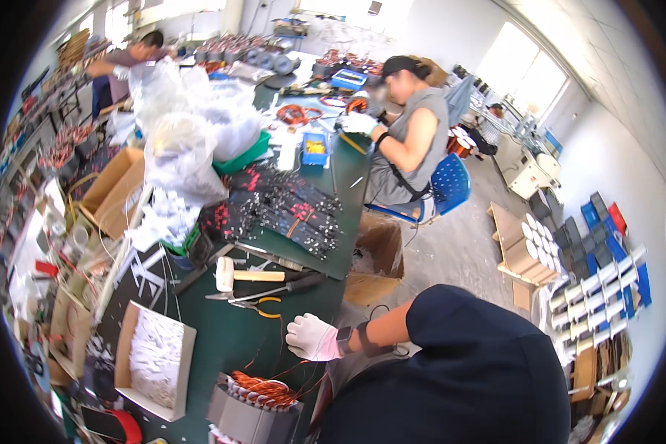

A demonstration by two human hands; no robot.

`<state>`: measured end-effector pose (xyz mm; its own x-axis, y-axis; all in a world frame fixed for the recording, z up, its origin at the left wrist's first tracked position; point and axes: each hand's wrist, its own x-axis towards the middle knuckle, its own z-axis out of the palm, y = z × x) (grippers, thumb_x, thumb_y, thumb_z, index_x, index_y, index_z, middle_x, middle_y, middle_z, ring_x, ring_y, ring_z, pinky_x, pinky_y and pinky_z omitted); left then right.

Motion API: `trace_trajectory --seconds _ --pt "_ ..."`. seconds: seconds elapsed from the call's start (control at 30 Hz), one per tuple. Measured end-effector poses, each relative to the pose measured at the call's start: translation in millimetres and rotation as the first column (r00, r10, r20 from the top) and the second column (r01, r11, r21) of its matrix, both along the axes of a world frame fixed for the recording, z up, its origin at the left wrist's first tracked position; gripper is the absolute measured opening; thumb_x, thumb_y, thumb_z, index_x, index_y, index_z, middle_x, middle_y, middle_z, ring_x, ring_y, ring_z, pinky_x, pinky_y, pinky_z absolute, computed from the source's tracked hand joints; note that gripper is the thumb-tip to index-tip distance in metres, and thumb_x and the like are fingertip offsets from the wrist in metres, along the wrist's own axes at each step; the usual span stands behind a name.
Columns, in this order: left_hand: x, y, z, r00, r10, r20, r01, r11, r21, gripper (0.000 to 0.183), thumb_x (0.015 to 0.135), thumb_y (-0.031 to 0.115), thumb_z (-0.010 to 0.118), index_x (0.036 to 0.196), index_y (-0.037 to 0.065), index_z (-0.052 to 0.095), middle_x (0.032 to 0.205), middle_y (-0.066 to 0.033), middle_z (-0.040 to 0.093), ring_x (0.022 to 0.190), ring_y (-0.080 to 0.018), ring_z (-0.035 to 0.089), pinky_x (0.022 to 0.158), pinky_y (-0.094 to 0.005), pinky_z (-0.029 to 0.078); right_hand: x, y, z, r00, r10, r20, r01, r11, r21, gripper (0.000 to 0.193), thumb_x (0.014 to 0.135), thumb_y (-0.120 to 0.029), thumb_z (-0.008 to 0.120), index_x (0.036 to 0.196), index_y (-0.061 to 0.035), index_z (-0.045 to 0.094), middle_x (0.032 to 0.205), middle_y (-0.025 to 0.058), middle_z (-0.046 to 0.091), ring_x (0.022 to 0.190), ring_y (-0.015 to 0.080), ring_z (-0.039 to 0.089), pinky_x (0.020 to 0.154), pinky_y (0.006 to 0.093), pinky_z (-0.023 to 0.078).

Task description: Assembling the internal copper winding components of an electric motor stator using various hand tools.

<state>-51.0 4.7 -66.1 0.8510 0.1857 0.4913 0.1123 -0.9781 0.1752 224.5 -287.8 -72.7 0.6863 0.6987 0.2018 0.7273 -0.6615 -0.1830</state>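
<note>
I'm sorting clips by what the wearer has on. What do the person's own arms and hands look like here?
Only one hand shows; the picture does not settle whether it is the left or the right. It wears a white glove. A dark band with a small square unit sits at the wrist, a second dark strap circles the forearm, and a dark navy short sleeve covers the upper arm. The other hand is out of view.

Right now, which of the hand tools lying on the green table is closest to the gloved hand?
The yellow-handled pliers, just above the left hand. The wooden-handled mallet lies farther up the green table.
</note>
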Motion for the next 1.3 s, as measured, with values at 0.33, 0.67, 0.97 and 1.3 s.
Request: trace_trajectory --seconds 0.33,0.67,0.97,1.3 --pt "19 27 17 0.947 -0.214 -0.239 0.173 0.968 -0.182 0.015 0.090 0.018 0.063 0.094 0.003 0.062 0.093 -0.0194 0.059 0.087 -0.0412 0.059 0.081 -0.0545 0.049 0 8 8 0.991 -0.091 -0.094 0.086 0.994 -0.063 0.020 0.087 -0.030 0.070 0.082 -0.0115 0.065 0.091 0.0082 0.060 0.090 0.0282 0.060 0.078 0.0436 0.047" --pt "25 32 23 0.940 -0.226 -0.256 0.167 0.958 -0.232 0.014 0.086 0.015 0.068 0.095 0.004 0.065 0.096 -0.0178 0.065 0.087 -0.0388 0.062 0.079 -0.0546 0.051 2 14 15 0.990 -0.076 -0.120 0.073 0.997 -0.031 0.018 0.086 -0.026 0.071 0.080 -0.0119 0.063 0.087 0.0078 0.058 0.087 0.0287 0.059 0.076 0.0435 0.046" --pt "-1 33 -29 0.879 -0.188 -0.438 0.028 0.938 -0.347 0.032 0.083 0.015 0.068 0.106 -0.005 0.060 0.113 -0.0238 0.062 0.109 -0.0454 0.056 0.096 -0.0575 0.045 3 12 20 0.988 -0.090 -0.129 0.077 0.992 -0.100 0.019 0.084 -0.027 0.071 0.079 -0.0106 0.064 0.083 0.0097 0.060 0.084 0.0308 0.061 0.074 0.0439 0.046" --pt "-3 33 -29 0.887 -0.153 -0.435 0.034 0.962 -0.270 0.030 0.076 0.013 0.069 0.100 -0.001 0.055 0.109 -0.0217 0.059 0.105 -0.0428 0.055 0.093 -0.0569 0.044 8 16 14 0.989 -0.084 -0.120 0.073 0.993 -0.089 0.019 0.085 -0.028 0.072 0.080 -0.0117 0.063 0.086 0.0067 0.059 0.085 0.0283 0.060 0.074 0.0431 0.046"
